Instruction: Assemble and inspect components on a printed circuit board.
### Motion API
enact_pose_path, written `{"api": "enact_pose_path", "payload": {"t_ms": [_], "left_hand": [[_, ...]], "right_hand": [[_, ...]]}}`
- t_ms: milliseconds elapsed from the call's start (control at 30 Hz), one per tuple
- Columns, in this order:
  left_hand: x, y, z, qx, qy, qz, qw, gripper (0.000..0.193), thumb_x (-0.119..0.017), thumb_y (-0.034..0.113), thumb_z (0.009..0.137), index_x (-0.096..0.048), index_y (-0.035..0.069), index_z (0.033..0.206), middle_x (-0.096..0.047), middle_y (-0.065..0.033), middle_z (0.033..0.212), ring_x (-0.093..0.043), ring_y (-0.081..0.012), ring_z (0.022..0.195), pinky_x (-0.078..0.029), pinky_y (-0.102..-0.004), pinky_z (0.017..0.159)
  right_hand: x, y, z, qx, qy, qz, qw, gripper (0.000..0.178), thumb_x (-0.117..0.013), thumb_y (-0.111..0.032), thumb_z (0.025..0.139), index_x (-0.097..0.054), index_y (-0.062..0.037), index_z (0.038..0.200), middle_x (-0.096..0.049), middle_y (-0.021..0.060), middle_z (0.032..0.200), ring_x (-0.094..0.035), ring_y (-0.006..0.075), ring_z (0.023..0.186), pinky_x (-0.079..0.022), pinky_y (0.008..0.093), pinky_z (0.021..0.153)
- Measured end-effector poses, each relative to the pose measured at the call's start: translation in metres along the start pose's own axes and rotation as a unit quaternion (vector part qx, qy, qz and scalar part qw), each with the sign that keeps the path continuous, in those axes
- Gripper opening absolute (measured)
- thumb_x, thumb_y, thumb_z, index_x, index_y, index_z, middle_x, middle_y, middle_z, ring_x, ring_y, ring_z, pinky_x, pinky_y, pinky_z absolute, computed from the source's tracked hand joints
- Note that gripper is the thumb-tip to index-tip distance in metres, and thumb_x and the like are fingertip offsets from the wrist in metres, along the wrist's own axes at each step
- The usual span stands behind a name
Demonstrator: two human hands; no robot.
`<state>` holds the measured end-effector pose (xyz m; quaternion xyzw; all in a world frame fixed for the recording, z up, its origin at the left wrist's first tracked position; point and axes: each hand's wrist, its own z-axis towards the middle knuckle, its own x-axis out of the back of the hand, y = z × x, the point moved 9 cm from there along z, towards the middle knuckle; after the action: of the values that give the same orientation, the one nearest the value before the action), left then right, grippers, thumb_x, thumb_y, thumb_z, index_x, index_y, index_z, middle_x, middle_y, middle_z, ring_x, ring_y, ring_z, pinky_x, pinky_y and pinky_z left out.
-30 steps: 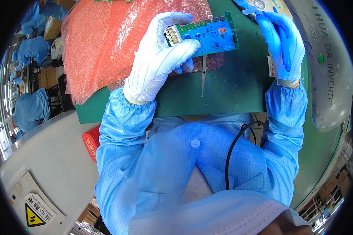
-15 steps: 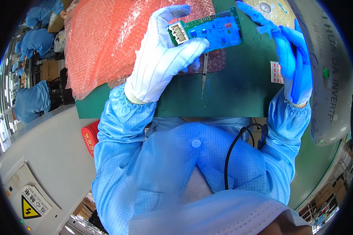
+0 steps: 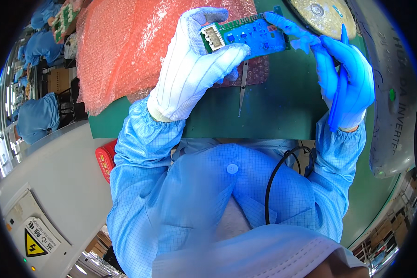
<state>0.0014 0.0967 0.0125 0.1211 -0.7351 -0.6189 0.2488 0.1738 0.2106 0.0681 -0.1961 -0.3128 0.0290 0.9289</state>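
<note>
My left hand, in a white striped glove, grips a circuit board by its left end, thumb in front and fingers behind. The board is held tilted above the bench, with a white connector beside my thumb. My right hand, also gloved, has a slim blue pen-like tool tucked among its fingers. Its outstretched index finger, in a blue covering loose at the base, reaches the board's upper right edge; whether it presses there I cannot tell. Below the board a pair of tweezers lies on the green mat.
Pink bubble wrap covers the back left of the green mat. A round, stained dish stands at the back right, beside a large silver-grey machine. A black cable hangs before me. People in blue work farther left.
My right hand has moved left, bringing its index finger to the board's edge. The blue tool has swung into clearer view. A small red-and-white label on the mat is now hidden.
</note>
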Motion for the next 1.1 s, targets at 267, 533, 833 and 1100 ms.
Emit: {"api": "enact_pose_path", "payload": {"t_ms": [267,533,833,1100], "left_hand": [[0.001,-0.007,0.004,-0.083,-0.02,0.022,0.996,0.06,-0.071,0.019,0.083,-0.04,0.003,0.131,-0.063,-0.0103,0.079,-0.063,-0.0147,0.062,-0.047,-0.0235,0.051],[0.004,-0.008,0.0,-0.048,-0.012,0.025,0.998,0.059,-0.074,0.025,0.082,-0.043,-0.001,0.125,-0.057,-0.0125,0.101,-0.063,-0.0147,0.071,-0.053,-0.0272,0.061],[-0.004,-0.005,0.0,-0.027,-0.037,-0.004,0.999,0.058,-0.074,0.023,0.082,-0.042,0.0,0.126,-0.057,-0.0129,0.102,-0.062,-0.0124,0.07,-0.053,-0.0259,0.06],[0.004,-0.005,-0.001,-0.031,-0.034,-0.002,0.999,0.058,-0.072,0.027,0.083,-0.042,0.002,0.125,-0.061,-0.0111,0.089,-0.062,-0.0127,0.066,-0.052,-0.0254,0.056]], "right_hand": [[-0.005,-0.015,0.003,0.043,-0.012,-0.029,0.999,0.019,-0.076,-0.002,0.074,-0.069,-0.0008,0.091,-0.064,0.0097,0.069,-0.062,0.0182,0.057,-0.046,0.0267,0.051],[-0.007,-0.02,0.003,0.091,0.004,-0.052,0.995,0.02,-0.077,-0.002,0.073,-0.07,-0.0017,0.092,-0.066,0.0095,0.071,-0.062,0.0184,0.058,-0.046,0.0272,0.051],[-0.005,0.001,-0.001,-0.013,0.0,-0.067,0.998,0.023,-0.076,-0.003,0.076,-0.068,-0.0017,0.097,-0.065,0.0104,0.074,-0.063,0.0173,0.063,-0.049,0.0265,0.06],[-0.019,0.022,0.002,-0.075,-0.045,-0.214,0.973,0.018,-0.069,-0.014,0.086,-0.067,-0.0001,0.097,-0.069,0.0137,0.088,-0.067,0.019,0.075,-0.052,0.0282,0.068]]}}
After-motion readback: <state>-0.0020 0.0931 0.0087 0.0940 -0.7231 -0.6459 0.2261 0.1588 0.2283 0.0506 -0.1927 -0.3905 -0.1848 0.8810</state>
